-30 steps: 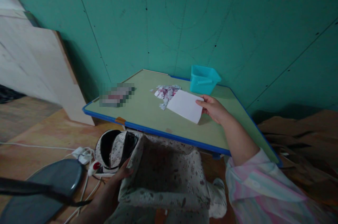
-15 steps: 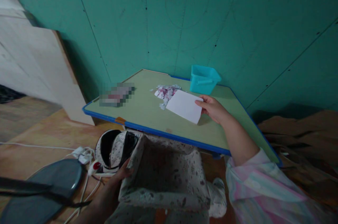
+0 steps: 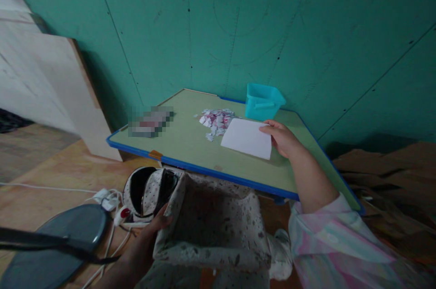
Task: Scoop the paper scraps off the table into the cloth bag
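Observation:
My right hand (image 3: 284, 138) grips the right edge of a white sheet of paper (image 3: 247, 138), which lies almost flat on the green table (image 3: 190, 144). Just left of the sheet is a small heap of torn pink and white paper scraps (image 3: 216, 120). My left hand (image 3: 150, 239) holds the left rim of a speckled fabric box (image 3: 211, 230) below the table's blue front edge; its fingers curl over the rim. A teal plastic tub (image 3: 263, 101) stands at the back of the table, beyond the sheet.
A blurred flat item (image 3: 150, 121) lies on the table's left part. Beside the fabric box on the floor are an open speckled pouch (image 3: 146, 191), white cables with a power strip (image 3: 109, 200), and a dark round seat (image 3: 51, 243). A teal wall rises behind; brown cardboard lies right.
My right hand has lowered the white sheet from a raised tilt to nearly flat on the table and shifted it slightly right, uncovering more scraps. My left hand has stayed on the box.

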Motion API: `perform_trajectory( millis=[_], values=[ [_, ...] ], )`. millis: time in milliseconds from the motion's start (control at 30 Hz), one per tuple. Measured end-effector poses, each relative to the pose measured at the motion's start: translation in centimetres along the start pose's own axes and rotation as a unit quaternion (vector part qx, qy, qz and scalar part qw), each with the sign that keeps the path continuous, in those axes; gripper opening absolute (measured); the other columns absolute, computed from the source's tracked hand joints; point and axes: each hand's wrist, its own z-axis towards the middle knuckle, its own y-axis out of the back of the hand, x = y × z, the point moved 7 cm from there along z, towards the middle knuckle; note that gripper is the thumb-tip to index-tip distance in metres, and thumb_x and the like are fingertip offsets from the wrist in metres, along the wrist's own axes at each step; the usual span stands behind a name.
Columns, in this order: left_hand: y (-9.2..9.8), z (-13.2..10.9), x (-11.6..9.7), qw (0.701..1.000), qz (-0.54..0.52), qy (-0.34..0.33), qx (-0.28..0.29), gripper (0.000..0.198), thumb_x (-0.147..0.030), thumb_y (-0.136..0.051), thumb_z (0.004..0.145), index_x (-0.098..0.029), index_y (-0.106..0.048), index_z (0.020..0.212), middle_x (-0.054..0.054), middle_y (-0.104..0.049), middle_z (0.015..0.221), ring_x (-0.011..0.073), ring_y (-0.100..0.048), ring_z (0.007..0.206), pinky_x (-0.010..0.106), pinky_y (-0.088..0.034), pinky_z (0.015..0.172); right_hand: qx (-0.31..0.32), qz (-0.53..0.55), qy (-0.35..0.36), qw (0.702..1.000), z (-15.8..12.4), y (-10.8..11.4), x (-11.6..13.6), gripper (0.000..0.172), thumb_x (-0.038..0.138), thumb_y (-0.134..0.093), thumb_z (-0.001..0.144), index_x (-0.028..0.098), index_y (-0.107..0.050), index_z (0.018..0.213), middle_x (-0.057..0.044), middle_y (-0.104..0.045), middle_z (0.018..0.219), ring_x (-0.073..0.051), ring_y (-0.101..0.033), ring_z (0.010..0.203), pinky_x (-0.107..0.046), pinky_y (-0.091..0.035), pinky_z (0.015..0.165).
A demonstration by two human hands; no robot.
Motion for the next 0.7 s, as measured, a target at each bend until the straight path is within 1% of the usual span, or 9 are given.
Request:
perform_trajectory(
  millis=[100, 200, 300, 400, 467, 533, 633, 667, 700],
  values=[
    [0.0, -0.1, -0.1, 1.000, 0.012, -0.007, -0.015, 0.052, -0.013, -0.053, 0.069, -0.018, -0.047, 0.120, 0.003, -0.073, 0.061, 0.0286, -0.068, 0.066, 0.036, -0.053, 0.055, -0.001, -0.005, 0.005, 1.000, -0.1, -0.2, 0.1, 0.021, 0.030, -0.061, 0.060, 0.020, -0.050, 0.074, 0.004, -0.056, 0.064, -0.010, -0.052, 0.056, -0.020, -0.037, 0.047],
    [0.1, -0.1, 0.0, 1.000, 0.021, -0.004, -0.022, 0.050, -0.013, -0.054, 0.068, -0.019, -0.049, 0.118, 0.002, -0.072, 0.061, 0.0273, -0.068, 0.063, 0.036, -0.053, 0.056, 0.028, -0.025, -0.016, 0.999, -0.3, -0.9, -0.2, 0.021, 0.031, -0.062, 0.060, 0.019, -0.050, 0.073, 0.003, -0.056, 0.065, -0.010, -0.052, 0.056, -0.020, -0.038, 0.048],
    [-0.1, -0.1, -0.2, 1.000, 0.014, -0.015, -0.013, 0.050, -0.012, -0.054, 0.068, -0.017, -0.050, 0.117, 0.002, -0.072, 0.060, 0.0277, -0.068, 0.065, 0.036, -0.053, 0.058, 0.061, -0.017, -0.025, 0.998, -0.5, -1.3, -0.3, 0.022, 0.029, -0.063, 0.060, 0.019, -0.051, 0.075, 0.004, -0.055, 0.065, -0.009, -0.051, 0.056, -0.020, -0.039, 0.048],
    [-0.1, -0.2, -0.2, 1.000, 0.025, -0.012, -0.012, 0.051, -0.014, -0.053, 0.069, -0.018, -0.048, 0.119, 0.002, -0.072, 0.058, 0.0292, -0.067, 0.065, 0.038, -0.053, 0.056, 0.066, 0.006, -0.015, 0.998, -0.5, -1.3, -0.3, 0.022, 0.029, -0.063, 0.061, 0.019, -0.051, 0.076, 0.004, -0.056, 0.067, -0.009, -0.052, 0.058, -0.020, -0.040, 0.050],
    [-0.1, -0.3, -0.2, 0.999, 0.042, -0.014, -0.013, 0.052, -0.013, -0.054, 0.069, -0.018, -0.047, 0.120, 0.003, -0.072, 0.058, 0.0295, -0.067, 0.063, 0.038, -0.053, 0.054, 0.070, -0.001, -0.014, 0.997, -0.5, -1.4, -0.3, 0.022, 0.030, -0.063, 0.062, 0.019, -0.050, 0.075, 0.004, -0.055, 0.067, -0.009, -0.052, 0.059, -0.020, -0.041, 0.051],
    [0.0, -0.2, -0.1, 0.999, 0.040, -0.017, -0.015, 0.053, -0.012, -0.054, 0.068, -0.018, -0.046, 0.120, 0.002, -0.072, 0.057, 0.0288, -0.068, 0.063, 0.037, -0.053, 0.053, 0.093, -0.014, -0.022, 0.995, -0.7, -1.8, -0.5, 0.022, 0.030, -0.064, 0.062, 0.019, -0.050, 0.074, 0.004, -0.055, 0.066, -0.008, -0.052, 0.058, -0.020, -0.040, 0.049],
    [0.2, 0.5, -0.3, 0.999, 0.025, -0.027, 0.000, 0.052, -0.012, -0.057, 0.066, -0.019, -0.050, 0.117, 0.002, -0.072, 0.057, 0.0281, -0.068, 0.063, 0.036, -0.054, 0.056, 0.153, -0.022, -0.046, 0.987, -1.4, -2.8, -0.6, 0.023, 0.030, -0.064, 0.062, 0.019, -0.050, 0.076, 0.004, -0.056, 0.067, -0.008, -0.053, 0.057, -0.019, -0.039, 0.047],
    [0.6, 1.0, -0.3, 1.000, 0.019, -0.023, -0.009, 0.054, -0.012, -0.060, 0.063, -0.019, -0.050, 0.116, 0.002, -0.073, 0.059, 0.0286, -0.068, 0.064, 0.036, -0.054, 0.058, 0.171, -0.020, -0.054, 0.984, -1.6, -3.0, -0.6, 0.023, 0.029, -0.064, 0.062, 0.019, -0.050, 0.077, 0.003, -0.056, 0.067, -0.008, -0.053, 0.056, -0.019, -0.039, 0.046],
    [1.3, 1.5, -0.1, 0.999, 0.015, -0.006, -0.039, 0.060, -0.009, -0.063, 0.060, -0.019, -0.049, 0.117, 0.002, -0.073, 0.061, 0.0295, -0.068, 0.066, 0.037, -0.054, 0.059, 0.182, -0.017, -0.058, 0.981, -1.8, -3.2, -0.6, 0.024, 0.028, -0.065, 0.061, 0.019, -0.050, 0.077, 0.003, -0.057, 0.067, -0.008, -0.053, 0.056, -0.019, -0.039, 0.046]
  ],
)
